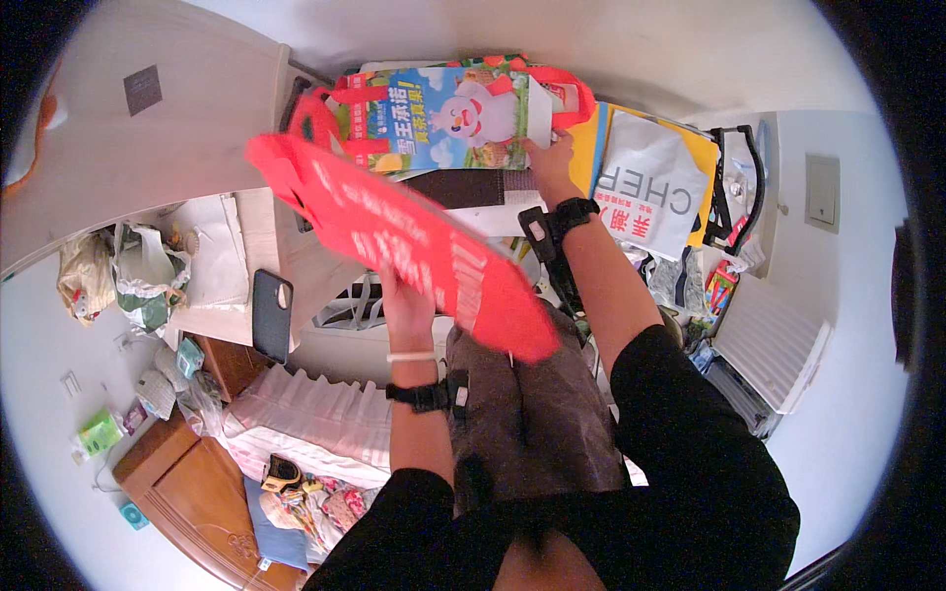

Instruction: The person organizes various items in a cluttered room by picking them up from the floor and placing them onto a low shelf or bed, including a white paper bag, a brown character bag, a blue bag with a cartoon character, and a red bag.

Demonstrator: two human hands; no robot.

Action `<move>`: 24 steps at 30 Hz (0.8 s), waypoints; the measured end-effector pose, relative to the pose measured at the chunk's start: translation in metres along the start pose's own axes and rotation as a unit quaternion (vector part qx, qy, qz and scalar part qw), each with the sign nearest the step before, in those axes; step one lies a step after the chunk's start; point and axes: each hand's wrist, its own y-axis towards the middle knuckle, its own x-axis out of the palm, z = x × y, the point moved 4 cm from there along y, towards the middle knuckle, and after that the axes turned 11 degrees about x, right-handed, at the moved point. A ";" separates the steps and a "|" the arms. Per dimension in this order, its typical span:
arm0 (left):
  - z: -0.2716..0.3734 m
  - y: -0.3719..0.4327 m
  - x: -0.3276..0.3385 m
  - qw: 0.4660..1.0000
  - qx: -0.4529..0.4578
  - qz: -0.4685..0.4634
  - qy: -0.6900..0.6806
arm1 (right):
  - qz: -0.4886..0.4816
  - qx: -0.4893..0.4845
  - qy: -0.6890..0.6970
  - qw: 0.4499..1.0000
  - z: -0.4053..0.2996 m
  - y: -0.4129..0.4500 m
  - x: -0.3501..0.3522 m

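Observation:
A flat red bag (414, 236) with white print slants across the middle, blurred. My left hand (408, 306) grips its lower edge; part of the fingers is hidden behind it. Beyond it, a colourful shopping bag (443, 118) with a cartoon snowman and red handles lies on a pile against the wall. My right hand (550, 159) has its fingers at that bag's right end, at the white side panel. From this view I cannot tell whether those fingers grip it or only rest there. A white plastic bag (654, 181) with printed writing lies to the right on a yellow one.
At left, a black phone (272, 316) sits at the edge of a pale wooden desk (262, 244) holding plastic bags (148, 273). A bed with a wooden headboard (185, 495) stands lower left. At right is a white ribbed lid (772, 343) beside cluttered items.

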 end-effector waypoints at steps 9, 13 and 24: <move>-0.049 0.118 -0.022 0.973 0.013 0.164 0.163 | -0.286 0.105 0.331 0.893 -0.005 -0.026 -0.022; -0.059 0.127 -0.027 0.971 -0.034 0.149 0.185 | -0.410 0.194 0.462 0.762 -0.013 -0.036 -0.028; -0.038 0.106 0.025 0.994 -0.004 0.086 0.068 | -0.259 -0.033 0.329 0.908 -0.019 -0.078 -0.049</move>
